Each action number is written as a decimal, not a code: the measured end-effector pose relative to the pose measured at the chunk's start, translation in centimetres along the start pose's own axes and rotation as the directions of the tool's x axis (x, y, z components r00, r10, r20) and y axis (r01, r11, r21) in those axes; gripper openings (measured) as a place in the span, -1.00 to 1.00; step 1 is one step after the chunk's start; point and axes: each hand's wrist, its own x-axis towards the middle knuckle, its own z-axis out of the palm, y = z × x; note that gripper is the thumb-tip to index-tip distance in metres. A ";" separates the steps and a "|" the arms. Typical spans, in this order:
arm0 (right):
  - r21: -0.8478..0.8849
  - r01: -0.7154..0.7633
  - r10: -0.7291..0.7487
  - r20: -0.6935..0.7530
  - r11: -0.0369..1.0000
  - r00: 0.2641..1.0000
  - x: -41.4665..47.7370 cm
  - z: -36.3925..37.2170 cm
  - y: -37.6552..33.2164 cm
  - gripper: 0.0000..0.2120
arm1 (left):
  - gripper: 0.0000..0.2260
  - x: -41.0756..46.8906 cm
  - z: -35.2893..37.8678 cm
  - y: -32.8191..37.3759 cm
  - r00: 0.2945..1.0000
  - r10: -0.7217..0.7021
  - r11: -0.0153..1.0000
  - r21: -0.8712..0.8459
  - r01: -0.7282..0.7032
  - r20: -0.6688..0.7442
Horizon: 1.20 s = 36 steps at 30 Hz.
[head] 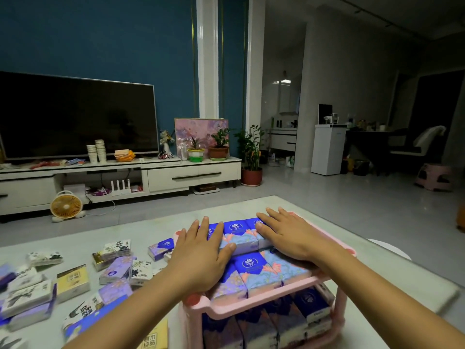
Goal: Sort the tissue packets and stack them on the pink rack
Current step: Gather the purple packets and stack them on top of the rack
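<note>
Pale bench (151,227) fills the lower frame. At centre, the left hand (201,258) and right hand (289,238) lie flat, fingers straight, on blue tissue packets (247,265) filling the pink rack's (221,311) top tier. More packets (312,311) fill the lower tier. Loose packets (118,269) lie scattered at lower left.

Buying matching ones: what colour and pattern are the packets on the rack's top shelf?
Packets: deep blue with pink-orange flowers, clearest in head view.
</note>
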 end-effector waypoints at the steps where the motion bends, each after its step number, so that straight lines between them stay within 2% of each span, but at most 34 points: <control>1: -0.001 0.002 -0.002 0.003 1.000 1.000 0.1 0.0 0.0 -0.50 | -0.47 0.0 0.0 0.1 1.000 -0.006 1.000 0.010 0.006 -0.006; 7: -0.003 -0.014 0.014 -0.002 1.000 1.000 0.2 0.2 -0.1 -0.51 | -0.46 0.3 0.1 0.1 1.000 -0.022 1.000 -0.007 0.021 -0.022; 10: 0.022 -0.037 0.036 0.037 0.999 0.999 -0.1 -0.7 -0.6 -0.48 | -0.45 0.3 -0.1 0.1 0.993 -0.073 0.975 -0.217 0.051 -0.092; 11: 0.073 -0.036 0.035 0.010 0.997 0.999 -0.5 -1.1 -1.0 -0.47 | -0.46 0.1 -0.2 -0.1 0.978 -0.119 0.931 -0.363 0.050 -0.170; 13: 0.267 -0.004 0.034 -0.109 0.964 0.993 -1.7 -1.8 -2.5 -0.47 | -0.57 -1.1 -0.4 -0.9 0.892 -0.284 0.749 -0.662 -0.021 -0.351; 15: 0.387 0.081 0.002 -0.210 0.919 0.978 -3.5 -2.4 -4.7 -0.48 | -0.68 -3.7 -0.4 -2.6 0.800 -0.417 0.596 -0.795 -0.117 -0.431; 16: 0.374 0.127 -0.036 -0.240 0.919 0.970 -4.6 -2.7 -6.0 -0.49 | -0.72 -5.7 -0.1 -3.8 0.785 -0.439 0.565 -0.814 -0.137 -0.437; 19: 0.310 0.288 -0.199 -0.289 0.906 0.937 -7.1 -2.6 -10.4 -0.54 | -0.80 -12.3 2.0 -8.9 0.800 -0.431 0.600 -0.795 -0.093 -0.418; 22: 0.329 0.487 -0.394 -0.311 0.809 0.865 -9.0 -1.6 -16.6 -0.59 | -0.76 -19.3 3.1 -15.4 0.794 -0.492 0.638 -0.768 0.052 -0.356; 26: 0.373 0.639 -0.599 -0.233 0.673 0.766 -10.8 3.0 -26.3 -0.59 | -0.77 -28.0 3.9 -24.8 0.655 -0.697 0.641 -0.664 0.384 -0.294; 29: 0.519 0.634 -0.646 -0.189 0.574 0.740 -11.5 8.1 -32.5 -0.62 | -0.77 -33.7 4.4 -30.2 0.575 -0.767 0.621 -0.559 0.550 -0.286; 31: 0.660 0.560 -0.622 -0.176 0.501 0.763 -11.7 10.7 -35.3 -0.68 | -0.73 -36.5 4.8 -32.7 0.554 -0.776 0.627 -0.462 0.627 -0.302; 33: 0.746 0.511 -0.607 -0.183 0.427 0.773 -11.7 12.4 -36.4 -0.71 | -0.66 -38.3 5.0 -34.7 0.536 -0.784 0.620 -0.368 0.693 -0.313; 36: 0.785 0.496 -0.632 -0.178 0.371 0.754 -11.9 14.0 -35.8 -0.69 | -0.61 -39.4 5.1 -37.4 0.491 -0.805 0.583 -0.291 0.759 -0.334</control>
